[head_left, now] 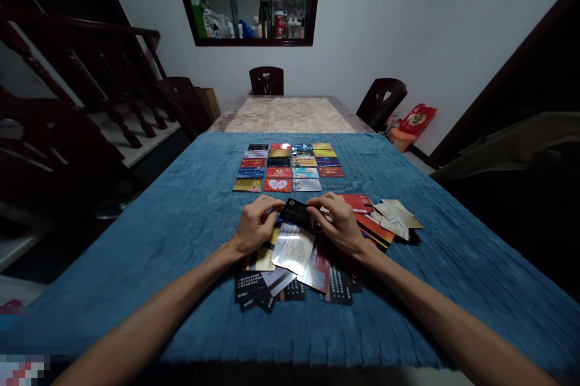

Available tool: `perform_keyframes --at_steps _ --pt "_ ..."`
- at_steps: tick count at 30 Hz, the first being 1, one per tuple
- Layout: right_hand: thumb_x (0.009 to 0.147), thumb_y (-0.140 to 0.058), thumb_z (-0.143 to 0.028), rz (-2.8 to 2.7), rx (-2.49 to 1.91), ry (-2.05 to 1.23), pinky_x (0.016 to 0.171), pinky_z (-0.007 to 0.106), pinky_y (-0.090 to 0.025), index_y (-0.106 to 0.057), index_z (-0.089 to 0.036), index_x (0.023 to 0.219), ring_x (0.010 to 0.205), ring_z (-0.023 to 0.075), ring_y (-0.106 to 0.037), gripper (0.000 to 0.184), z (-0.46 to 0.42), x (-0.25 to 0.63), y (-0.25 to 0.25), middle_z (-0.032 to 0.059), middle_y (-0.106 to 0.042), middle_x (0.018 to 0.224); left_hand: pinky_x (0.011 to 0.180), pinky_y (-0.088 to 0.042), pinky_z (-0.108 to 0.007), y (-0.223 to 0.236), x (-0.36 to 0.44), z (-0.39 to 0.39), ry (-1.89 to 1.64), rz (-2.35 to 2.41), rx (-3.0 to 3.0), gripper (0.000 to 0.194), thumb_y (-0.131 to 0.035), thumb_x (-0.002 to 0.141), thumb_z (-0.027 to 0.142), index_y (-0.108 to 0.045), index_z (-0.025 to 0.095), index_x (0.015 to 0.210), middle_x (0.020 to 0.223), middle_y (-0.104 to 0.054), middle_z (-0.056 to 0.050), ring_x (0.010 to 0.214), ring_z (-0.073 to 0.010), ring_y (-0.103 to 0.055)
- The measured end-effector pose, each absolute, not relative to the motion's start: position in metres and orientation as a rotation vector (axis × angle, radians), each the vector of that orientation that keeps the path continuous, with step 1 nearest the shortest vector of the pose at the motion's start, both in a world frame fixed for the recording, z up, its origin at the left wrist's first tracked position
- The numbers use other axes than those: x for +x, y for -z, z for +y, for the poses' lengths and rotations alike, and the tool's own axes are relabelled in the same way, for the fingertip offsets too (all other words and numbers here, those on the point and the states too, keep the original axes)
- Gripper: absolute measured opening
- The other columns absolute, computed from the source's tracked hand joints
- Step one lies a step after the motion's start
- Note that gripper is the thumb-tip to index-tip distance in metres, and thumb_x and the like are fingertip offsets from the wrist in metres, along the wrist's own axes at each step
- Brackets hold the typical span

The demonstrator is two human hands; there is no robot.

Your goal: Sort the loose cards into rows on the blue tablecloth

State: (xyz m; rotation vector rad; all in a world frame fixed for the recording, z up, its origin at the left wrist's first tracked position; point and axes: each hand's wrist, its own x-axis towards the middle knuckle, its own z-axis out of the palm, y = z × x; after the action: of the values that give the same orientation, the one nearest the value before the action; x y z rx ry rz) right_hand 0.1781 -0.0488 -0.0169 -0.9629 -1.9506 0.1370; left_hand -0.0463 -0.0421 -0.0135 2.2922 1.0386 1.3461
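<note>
Head view: black card (296,211), centre of frame, just above loose cards (294,247). Left hand (257,224), right hand (336,220): each grip clamped on card's opposite ends. Best handling, likely: light edge pinch, printed side unobscured. Long axis roughly left-to-right, sloping down rightward; small emblem (292,202) toward upper left.

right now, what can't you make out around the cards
In the head view:
Black card: print too small to read; right end partly covered by the right hand.
Lower loose cards: partly hidden by cards on top.
Wall cabinet: labels too small.
</note>
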Motion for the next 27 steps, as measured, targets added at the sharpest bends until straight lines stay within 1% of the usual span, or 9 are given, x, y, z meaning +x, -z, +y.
perform_keyframes --at_steps 4,6,10,14,18,23,27 --pt "0.097 -0.053 -0.029 -1.973 -0.978 -0.126 0.072 0.034 -0.042 -0.069 -0.021 0.092 0.077 0.0196 -0.059 0.018 -0.0477 0.1786 0.0171 0.0044 -0.069 0.08 0.06 -0.051 -0.021 0.0112 -0.0454 -0.0449 -1.335 1.039 2.241 0.025 -0.05 0.086 0.009 -0.069 0.015 0.1 0.089 -0.07 -0.006 0.078 -0.0142 -0.067" --pt "0.097 -0.054 -0.029 -1.984 -0.975 -0.111 0.072 0.034 -0.041 -0.069 -0.021 0.092 0.078 0.0197 -0.058 0.018 -0.0475 0.1787 0.0176 0.0042 -0.069 0.08 0.059 -0.051 -0.021 0.0109 -0.0451 -0.0456 -1.332 1.034 2.243 0.025 -0.05 0.086 0.01 -0.069 0.015 0.102 0.088 -0.069 -0.006 0.077 -0.0138 -0.066" --pt "0.097 -0.054 -0.029 -2.032 -0.972 -0.049 0.073 0.034 -0.039 -0.069 -0.021 0.093 0.078 0.0197 -0.057 0.018 -0.0479 0.1779 0.0188 0.0043 -0.07 0.079 0.066 -0.053 -0.023 0.0126 -0.0443 -0.0465 -1.299 1.019 2.291 0.025 -0.055 0.086 0.012 -0.066 0.015 0.108 0.092 -0.068 -0.006 0.081 -0.0146 -0.066" --pt "0.097 -0.054 -0.028 -2.109 -0.93 0.047 0.074 0.034 -0.037 -0.069 -0.019 0.095 0.079 0.0197 -0.055 0.017 -0.0487 0.1768 0.0192 0.0047 -0.07 0.078 0.075 -0.054 -0.028 0.0156 -0.0439 -0.0467 -1.261 1.017 2.375 0.03 -0.057 0.086 0.013 -0.062 0.017 0.116 0.091 -0.067 -0.004 0.082 -0.0148 -0.065" --pt "0.097 -0.054 -0.029 -2.14 -0.91 0.104 0.074 0.034 -0.037 -0.07 -0.019 0.095 0.078 0.0197 -0.055 0.019 -0.0482 0.176 0.0201 0.0048 -0.068 0.075 0.083 -0.053 -0.031 0.018 -0.0442 -0.0458 -1.194 1.042 2.444 0.029 -0.057 0.085 0.01 -0.061 0.019 0.112 0.092 -0.067 -0.003 0.086 -0.016 -0.064" --pt "0.097 -0.052 -0.028 -2.152 -0.922 0.106 0.074 0.035 -0.037 -0.07 -0.019 0.096 0.08 0.0202 -0.055 0.019 -0.0468 0.1757 0.0231 0.0054 -0.069 0.078 0.081 -0.051 -0.031 0.0191 -0.0441 -0.0451 -1.144 1.03 2.49 0.025 -0.056 0.085 0.009 -0.062 0.018 0.107 0.091 -0.067 -0.004 0.087 -0.0176 -0.063" --pt "0.096 -0.053 -0.024 -2.182 -0.955 0.084 0.076 0.036 -0.037 -0.069 -0.021 0.102 0.084 0.0216 -0.055 0.017 -0.0482 0.1763 0.0253 0.0062 -0.07 0.083 0.081 -0.051 -0.031 0.0186 -0.0454 -0.0446 -1.132 1.019 2.499 0.022 -0.055 0.085 0.009 -0.061 0.018 0.104 0.092 -0.067 -0.004 0.087 -0.0174 -0.062"
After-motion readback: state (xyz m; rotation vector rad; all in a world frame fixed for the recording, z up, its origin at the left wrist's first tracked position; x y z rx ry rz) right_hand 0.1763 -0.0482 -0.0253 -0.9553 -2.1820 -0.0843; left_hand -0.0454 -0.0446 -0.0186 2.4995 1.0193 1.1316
